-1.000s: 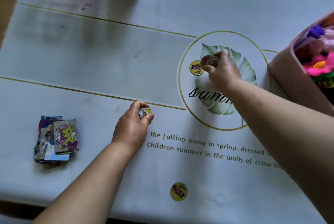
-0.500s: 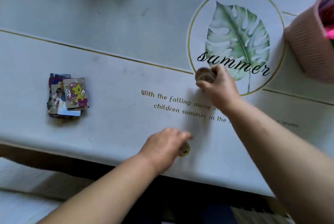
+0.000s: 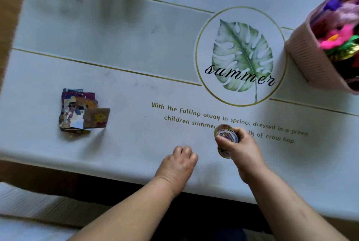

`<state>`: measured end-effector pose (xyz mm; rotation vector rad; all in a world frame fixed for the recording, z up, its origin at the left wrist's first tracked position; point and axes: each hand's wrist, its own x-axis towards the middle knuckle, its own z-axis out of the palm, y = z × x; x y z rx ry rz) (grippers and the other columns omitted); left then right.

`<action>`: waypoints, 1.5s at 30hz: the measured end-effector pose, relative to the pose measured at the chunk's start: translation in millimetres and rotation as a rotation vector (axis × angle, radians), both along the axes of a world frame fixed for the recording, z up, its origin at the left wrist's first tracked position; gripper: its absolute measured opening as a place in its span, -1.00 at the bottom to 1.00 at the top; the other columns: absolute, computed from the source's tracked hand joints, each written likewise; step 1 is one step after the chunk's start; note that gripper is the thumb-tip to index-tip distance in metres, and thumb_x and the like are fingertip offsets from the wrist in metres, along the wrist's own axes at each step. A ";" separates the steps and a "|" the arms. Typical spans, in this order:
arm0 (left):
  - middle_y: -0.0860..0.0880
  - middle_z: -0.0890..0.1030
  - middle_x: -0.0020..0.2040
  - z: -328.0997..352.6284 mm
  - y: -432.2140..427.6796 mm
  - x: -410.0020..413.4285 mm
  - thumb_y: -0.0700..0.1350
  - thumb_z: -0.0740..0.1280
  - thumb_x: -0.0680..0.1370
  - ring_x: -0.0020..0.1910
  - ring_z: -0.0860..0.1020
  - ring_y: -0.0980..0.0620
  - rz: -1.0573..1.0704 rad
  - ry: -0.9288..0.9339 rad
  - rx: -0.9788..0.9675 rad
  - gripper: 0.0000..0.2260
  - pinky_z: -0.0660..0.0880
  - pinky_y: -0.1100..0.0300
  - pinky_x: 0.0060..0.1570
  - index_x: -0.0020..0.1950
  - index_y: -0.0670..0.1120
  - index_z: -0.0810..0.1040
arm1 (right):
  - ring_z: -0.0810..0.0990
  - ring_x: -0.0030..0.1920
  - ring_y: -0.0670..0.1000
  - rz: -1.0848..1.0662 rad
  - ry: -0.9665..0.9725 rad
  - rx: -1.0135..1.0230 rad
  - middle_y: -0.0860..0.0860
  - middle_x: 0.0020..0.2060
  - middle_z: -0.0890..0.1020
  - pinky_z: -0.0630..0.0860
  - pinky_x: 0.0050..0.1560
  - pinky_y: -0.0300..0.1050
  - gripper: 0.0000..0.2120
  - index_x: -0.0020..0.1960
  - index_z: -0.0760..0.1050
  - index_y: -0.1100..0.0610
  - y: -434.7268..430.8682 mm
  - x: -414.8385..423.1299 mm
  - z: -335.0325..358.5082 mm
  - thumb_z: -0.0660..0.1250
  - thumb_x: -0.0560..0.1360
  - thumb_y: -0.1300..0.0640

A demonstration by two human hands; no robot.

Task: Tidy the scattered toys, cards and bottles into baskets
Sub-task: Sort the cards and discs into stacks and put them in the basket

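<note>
My right hand (image 3: pixel 240 149) pinches a small stack of round picture cards (image 3: pixel 226 135) just above the tablecloth, near the front edge. One more round card (image 3: pixel 225 152) shows below my thumb, against the same hand. To its left, my left hand (image 3: pixel 179 161) rests on the cloth with its fingers curled under; whether anything is inside it is hidden. A loose pile of rectangular picture cards (image 3: pixel 81 112) lies at the left. At the right edge stands a pink basket (image 3: pixel 303 62) filled with colourful toys (image 3: pixel 338 40).
The table (image 3: pixel 136 46) is covered by a pale cloth with a printed leaf and text. Its front edge runs just behind my wrists. Bare floor shows at the far left.
My right hand has drawn back from the leaf circle toward the front edge with the round cards. The left hand moved left, off the round card near the edge. The view shifted.
</note>
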<state>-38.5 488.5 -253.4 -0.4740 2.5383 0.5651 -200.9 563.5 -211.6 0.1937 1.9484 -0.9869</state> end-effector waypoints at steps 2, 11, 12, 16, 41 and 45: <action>-0.04 0.53 -0.31 -0.4 0.3 1.6 -0.19 0.65 -0.04 -0.40 0.52 -0.03 0.021 0.000 0.030 -0.46 0.28 0.29 -0.68 -0.17 -0.04 0.49 | 0.57 -0.22 -0.01 0.007 0.000 -0.014 0.10 -0.16 0.63 0.50 -0.20 -0.18 -0.70 0.04 0.50 0.19 1.1 1.2 4.8 0.51 0.37 0.24; -0.06 0.44 0.25 -2.2 -25.5 11.3 -0.14 0.28 0.57 0.27 0.38 -0.07 0.160 -0.063 0.220 -0.56 0.35 0.07 0.17 0.43 -0.04 0.28 | 0.58 -0.23 -0.04 0.136 -0.028 0.005 0.04 -0.16 0.65 0.49 -0.21 -0.20 -0.72 0.01 0.51 0.11 8.6 17.0 5.8 0.52 0.37 0.20; -0.06 0.45 0.25 -4.1 -29.2 12.2 -0.14 0.30 0.57 0.26 0.39 -0.07 0.147 -0.055 0.244 -0.59 0.36 0.08 0.18 0.41 -0.06 0.33 | 0.58 -0.24 -0.05 0.176 -0.052 0.005 0.03 -0.17 0.65 0.48 -0.22 -0.21 -0.72 0.01 0.51 0.10 7.6 22.4 4.3 0.52 0.36 0.19; -0.11 0.55 -0.16 -8.8 -23.9 19.0 -0.17 0.60 0.17 -0.23 0.59 -0.10 0.066 0.065 0.131 -0.52 0.53 0.15 -0.49 0.03 -0.12 0.53 | 0.58 -0.23 -0.07 0.181 -0.083 -0.013 0.02 -0.16 0.65 0.49 -0.19 -0.20 -0.71 0.02 0.52 0.09 1.1 43.8 -6.8 0.53 0.36 0.18; -0.22 0.61 -0.03 37.2 -83.0 -0.6 -0.39 0.09 0.55 -0.15 0.60 -0.09 1.645 0.120 1.328 -0.74 0.58 -0.09 0.02 0.04 -0.15 0.50 | 0.52 0.15 0.04 0.360 0.077 0.039 0.06 0.19 0.47 0.49 0.22 0.05 -0.65 0.28 0.32 -0.04 -72.4 80.9 -17.6 0.31 0.53 0.06; -0.22 0.63 -0.08 36.3 -90.9 13.2 -0.38 0.11 0.57 -0.21 0.62 -0.09 1.732 0.171 1.355 -0.77 0.60 -0.02 -0.11 0.06 -0.17 0.49 | 0.61 0.10 0.07 0.231 -0.195 -0.091 0.10 0.13 0.57 0.56 0.14 0.15 -0.70 0.25 0.35 -0.02 -83.1 87.8 -18.7 0.30 0.55 0.16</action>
